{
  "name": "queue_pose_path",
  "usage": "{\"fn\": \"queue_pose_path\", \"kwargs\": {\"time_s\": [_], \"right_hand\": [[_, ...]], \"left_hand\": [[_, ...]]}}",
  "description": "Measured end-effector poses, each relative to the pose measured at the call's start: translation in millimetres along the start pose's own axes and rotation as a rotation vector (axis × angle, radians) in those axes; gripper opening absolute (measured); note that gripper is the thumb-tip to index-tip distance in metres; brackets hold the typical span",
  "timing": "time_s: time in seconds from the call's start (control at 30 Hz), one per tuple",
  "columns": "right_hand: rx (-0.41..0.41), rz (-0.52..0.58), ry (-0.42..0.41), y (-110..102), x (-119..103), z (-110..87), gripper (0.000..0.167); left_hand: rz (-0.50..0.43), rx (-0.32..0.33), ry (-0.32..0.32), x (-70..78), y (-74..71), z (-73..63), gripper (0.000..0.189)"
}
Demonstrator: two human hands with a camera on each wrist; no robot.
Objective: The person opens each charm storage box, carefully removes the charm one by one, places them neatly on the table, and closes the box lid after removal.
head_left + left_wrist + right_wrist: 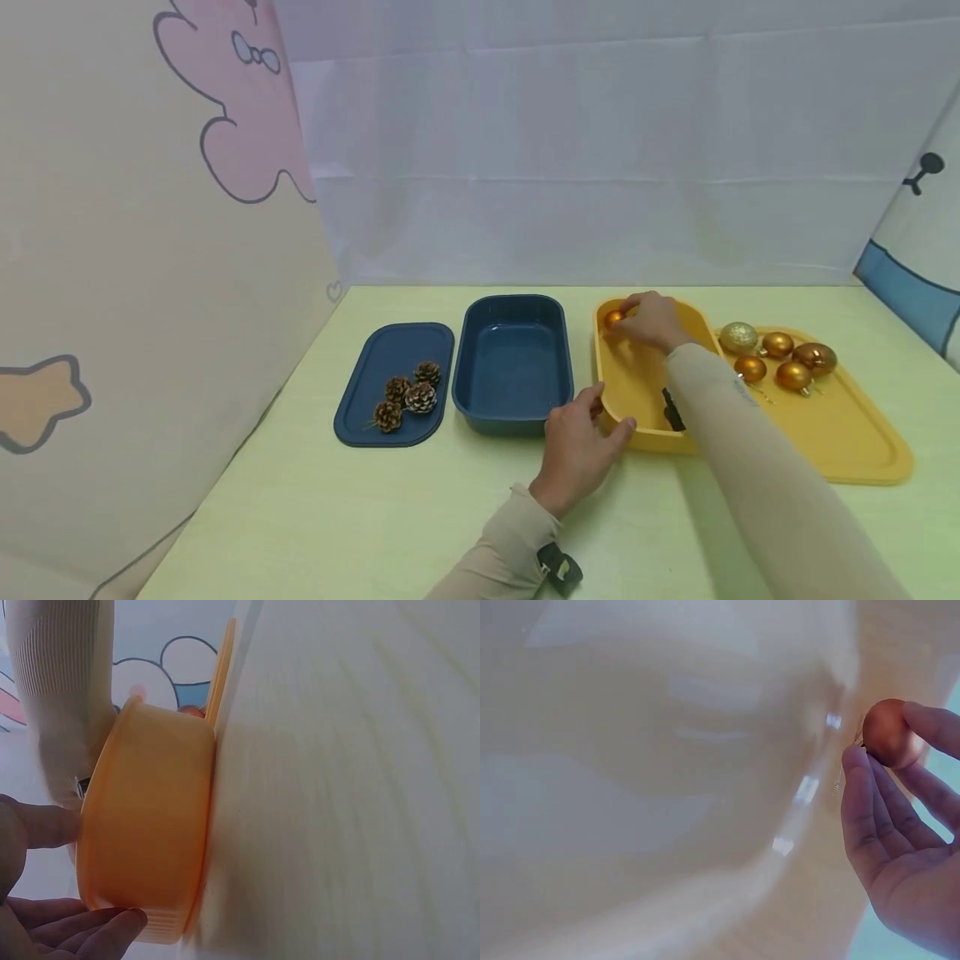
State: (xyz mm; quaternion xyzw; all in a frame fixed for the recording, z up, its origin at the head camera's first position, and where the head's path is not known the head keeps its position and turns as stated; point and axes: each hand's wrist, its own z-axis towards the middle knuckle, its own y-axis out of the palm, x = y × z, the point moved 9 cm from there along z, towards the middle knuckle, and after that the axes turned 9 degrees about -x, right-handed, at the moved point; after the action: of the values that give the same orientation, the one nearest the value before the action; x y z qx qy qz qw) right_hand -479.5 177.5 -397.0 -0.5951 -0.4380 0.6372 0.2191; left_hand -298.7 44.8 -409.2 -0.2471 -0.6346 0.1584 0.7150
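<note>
In the head view my right hand (651, 321) reaches into the yellow bin (660, 442) and pinches a shiny copper-orange Christmas bauble (614, 319) near its far left corner. The right wrist view shows the bauble (892, 733) between thumb and fingertips, its thin hanging string dangling beside the bin wall. My left hand (579, 450) is at the bin's near left corner, thumb at the front rim, other fingers along the left side. Seen from the left wrist, the fairly straight fingers (112, 930) touch the outer wall. My right forearm hides part of the bin's right side.
To the right lies a yellow tray (862, 450) with several orange, brown and glittery gold baubles (793, 377). A deep blue bin (513, 375) stands left of the yellow one. Beyond it, a flat blue tray (390, 354) carries several pinecones (421, 397). White sheeting (585, 150) backs the table.
</note>
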Motion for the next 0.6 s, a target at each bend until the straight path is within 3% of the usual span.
{"fn": "queue_pose_path", "kwargs": {"time_s": [0.1,0.33,0.6], "right_hand": [[0.008,-0.013,-0.014,-7,-2,-3.0,0.043],[-0.036,0.089,-0.037,-28,-3,-12.7,0.043],[-0.028,0.080,-0.068,-63,2,-26.5,0.046]], "left_hand": [[0.023,0.011,0.008,0.9,-0.1,-0.9,0.057],[0.010,0.009,-0.016,0.9,2.6,0.1,0.058],[0.022,0.011,-0.001,6.3,5.9,0.6,0.057]]}}
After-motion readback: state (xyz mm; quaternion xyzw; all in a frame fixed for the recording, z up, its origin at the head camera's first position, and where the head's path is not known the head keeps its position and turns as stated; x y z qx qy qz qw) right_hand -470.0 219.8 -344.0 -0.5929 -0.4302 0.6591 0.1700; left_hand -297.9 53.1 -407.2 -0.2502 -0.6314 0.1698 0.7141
